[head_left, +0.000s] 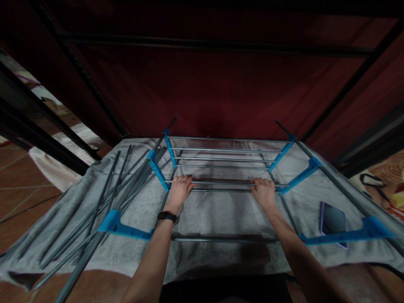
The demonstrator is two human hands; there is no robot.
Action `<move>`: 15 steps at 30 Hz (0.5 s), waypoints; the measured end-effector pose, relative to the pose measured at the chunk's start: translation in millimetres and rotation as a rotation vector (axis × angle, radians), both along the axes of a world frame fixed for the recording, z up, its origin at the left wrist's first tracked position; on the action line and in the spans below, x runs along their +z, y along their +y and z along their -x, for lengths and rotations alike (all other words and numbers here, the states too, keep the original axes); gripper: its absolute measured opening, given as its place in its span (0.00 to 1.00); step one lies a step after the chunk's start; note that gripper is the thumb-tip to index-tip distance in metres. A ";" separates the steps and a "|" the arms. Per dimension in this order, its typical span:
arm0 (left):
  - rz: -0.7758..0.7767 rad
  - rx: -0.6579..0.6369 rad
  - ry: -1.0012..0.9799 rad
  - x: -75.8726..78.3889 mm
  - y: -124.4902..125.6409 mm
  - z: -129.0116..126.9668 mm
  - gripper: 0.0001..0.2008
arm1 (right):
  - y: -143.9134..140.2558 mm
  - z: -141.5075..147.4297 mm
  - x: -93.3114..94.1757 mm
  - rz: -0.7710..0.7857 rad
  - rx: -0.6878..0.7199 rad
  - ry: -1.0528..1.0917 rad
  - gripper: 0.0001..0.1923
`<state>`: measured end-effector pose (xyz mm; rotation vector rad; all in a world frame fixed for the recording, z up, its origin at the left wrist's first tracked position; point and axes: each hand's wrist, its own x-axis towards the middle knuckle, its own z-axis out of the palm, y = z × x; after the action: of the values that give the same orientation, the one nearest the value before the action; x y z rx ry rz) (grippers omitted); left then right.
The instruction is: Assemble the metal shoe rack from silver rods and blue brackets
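Between my arms lies a rack frame of grey metal tubes joined by blue plastic brackets. My left hand (180, 189), with a black band on its wrist, wraps round a thin metal tube (221, 182) near the left blue bracket (159, 170). Toward the other end of that same tube, my right hand (264, 191) is closed on it, close to the right blue bracket (298, 176). A second tube runs just below the gripped one. Whether the tube's ends sit inside the brackets is hard to tell. Nearest me, a lower tube (224, 239) spans the frame.
Several loose grey tubes (107, 202) lie crossed in a pile on the left. A phone (333, 221) rests at the right, partly behind a bracket. Everything sits on a grey blanket (214, 214). A dark red panel (214, 92) with black bars stands behind the rack.
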<state>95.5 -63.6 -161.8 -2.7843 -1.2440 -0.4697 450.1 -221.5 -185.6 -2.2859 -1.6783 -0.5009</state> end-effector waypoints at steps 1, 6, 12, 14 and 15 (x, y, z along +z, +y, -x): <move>0.002 0.002 -0.009 -0.1 -0.4 -0.3 0.16 | -0.5 0.6 -0.5 -0.008 -0.003 -0.002 0.09; 0.012 0.017 -0.055 -1.5 -2.7 -1.9 0.15 | -0.1 12.8 -1.7 -0.032 0.045 0.005 0.11; 0.038 0.041 -0.105 -2.5 -6.6 -2.9 0.13 | 13.2 58.0 1.8 -0.023 0.187 0.039 0.12; 0.034 0.051 -0.123 -3.4 -8.4 -3.0 0.13 | 19.2 75.3 3.3 -0.019 0.215 0.043 0.12; 0.030 0.053 -0.134 -4.0 -9.3 -3.0 0.13 | 22.1 83.0 3.9 -0.018 0.225 0.043 0.13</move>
<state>98.5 -72.9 -165.8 -2.7764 -1.3585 -0.6482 367.1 -199.4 -181.6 -2.0460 -1.8710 -0.4115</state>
